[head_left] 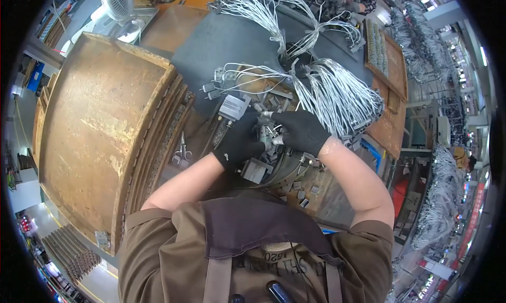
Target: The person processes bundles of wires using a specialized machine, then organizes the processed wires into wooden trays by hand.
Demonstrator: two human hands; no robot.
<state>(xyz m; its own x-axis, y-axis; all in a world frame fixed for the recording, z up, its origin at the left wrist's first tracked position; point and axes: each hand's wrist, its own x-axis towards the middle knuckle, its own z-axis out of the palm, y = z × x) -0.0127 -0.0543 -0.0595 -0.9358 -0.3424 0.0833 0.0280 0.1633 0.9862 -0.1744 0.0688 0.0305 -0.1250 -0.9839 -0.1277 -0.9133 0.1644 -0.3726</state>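
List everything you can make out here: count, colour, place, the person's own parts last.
fan: one, white, upper left
stacked trays: several, brown, left
scissors: one pair, silvery, left of centre
wire bundles: several, white, top centre and right of centre
metal-looking parts: many, grey, centre
work surface: one, dark grey, upper centre
hanging wires: many, whitish, far right
shirt: one, brown, bottom centre
forearms: two, bare, lower centre
left hand: one, black-gloved, centre
right hand: one, black-gloved, centre
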